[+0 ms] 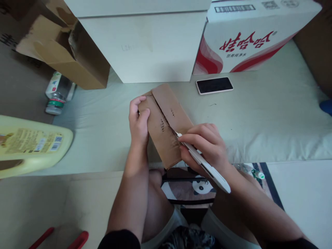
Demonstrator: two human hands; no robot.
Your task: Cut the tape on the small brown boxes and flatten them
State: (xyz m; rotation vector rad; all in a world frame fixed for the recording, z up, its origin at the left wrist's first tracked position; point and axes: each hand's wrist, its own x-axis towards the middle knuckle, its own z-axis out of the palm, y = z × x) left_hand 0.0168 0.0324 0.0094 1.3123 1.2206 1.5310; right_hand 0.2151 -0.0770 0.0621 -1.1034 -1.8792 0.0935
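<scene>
A small brown cardboard box point(162, 129) is tilted over the front edge of the pale green surface, its top flaps meeting along a dark seam. My left hand point(139, 121) grips the box's upper left end, thumb on top and fingers round the side. In my right hand point(204, 147) is a white utility knife point(207, 166), held like a pen. The knife's tip touches the seam near the lower right end of the box. Most of the blade is hidden.
A phone point(214, 85) lies behind the box. Farther back stand a white box point(153, 45), a red-and-white water carton point(238, 45) and an open cardboard carton point(90, 58). Plastic bottles point(55, 93) and a yellow jug point(38, 145) are left. Red handles point(77, 240) show below.
</scene>
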